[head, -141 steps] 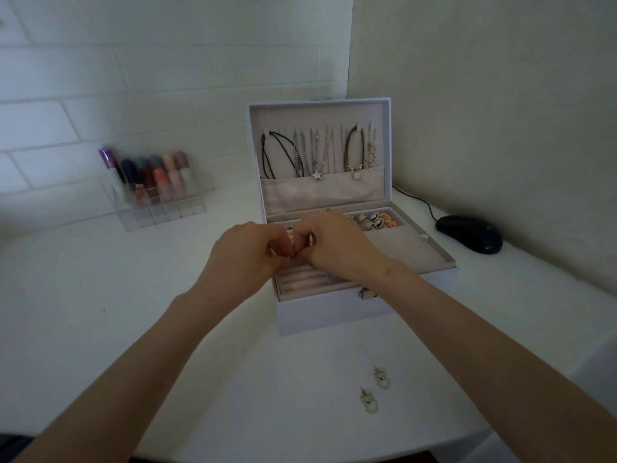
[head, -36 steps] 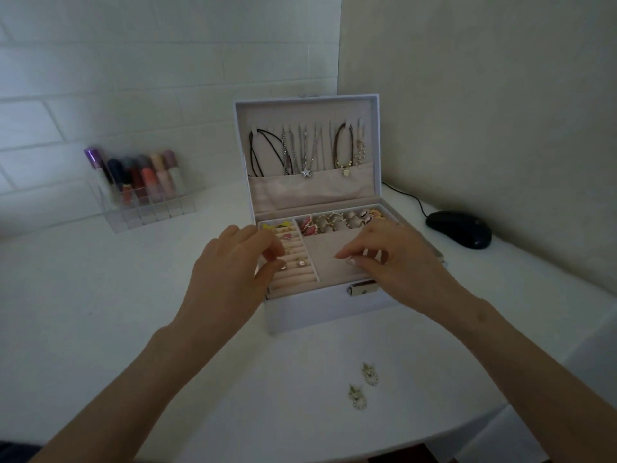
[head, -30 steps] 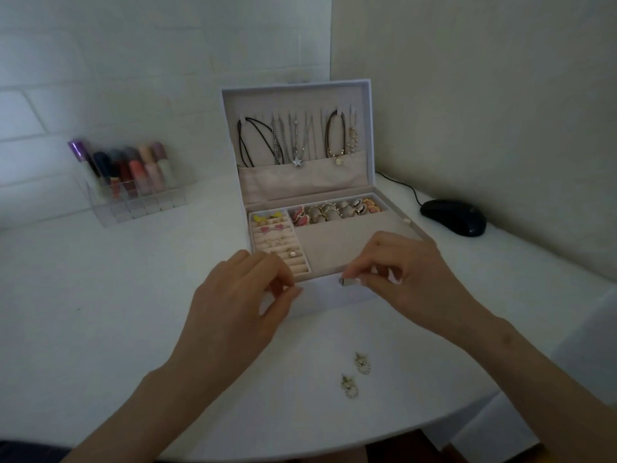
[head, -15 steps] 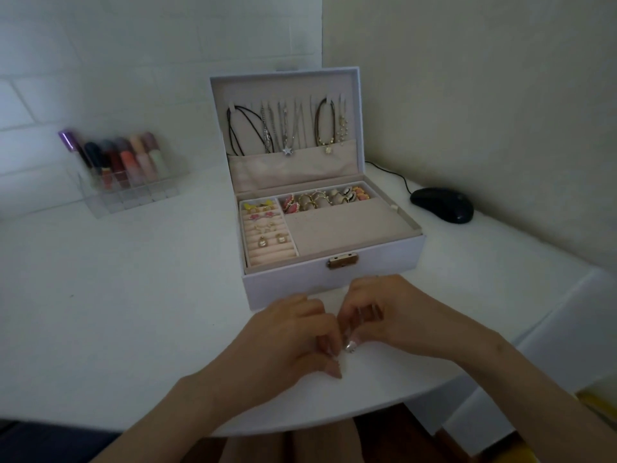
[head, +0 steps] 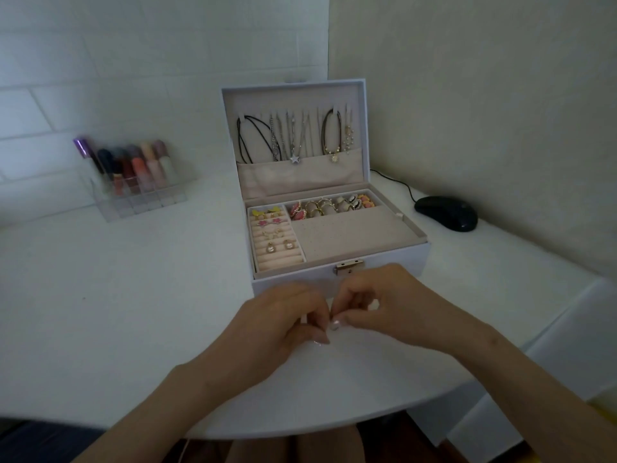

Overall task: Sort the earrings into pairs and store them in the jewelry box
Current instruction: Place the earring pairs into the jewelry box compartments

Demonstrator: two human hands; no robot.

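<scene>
White desk (head: pixel 133 312), by the open jewelry box (head: pixel 395 266): left hand (head: pixel 277 325) and right hand (head: pixel 394 315) pinch a tiny earring (head: pixel 335 325).

**Person, head view: parts listed.**

1. Left hand (head: pixel 283 319): bare, with slim fingers. The thumbnail (head: pixel 321 338) is of medium length and rounded, with a pale pinkish finish (polish or plain nail, the dim light does not settle it).
2. Right hand (head: pixel 384 309): bare and likewise slim. The knuckles show as soft ridges, and the nails are too blurred to describe.
3. Left forearm (head: pixel 160 406): bare as far as the lower edge of the frame.
4. Right forearm (head: pixel 521 382): bare to the frame's corner, and the wrist bone shows as a small bump.
5. Legs (head: pixel 300 449): two bare rounded shapes low in the frame, only partly seen.
</scene>
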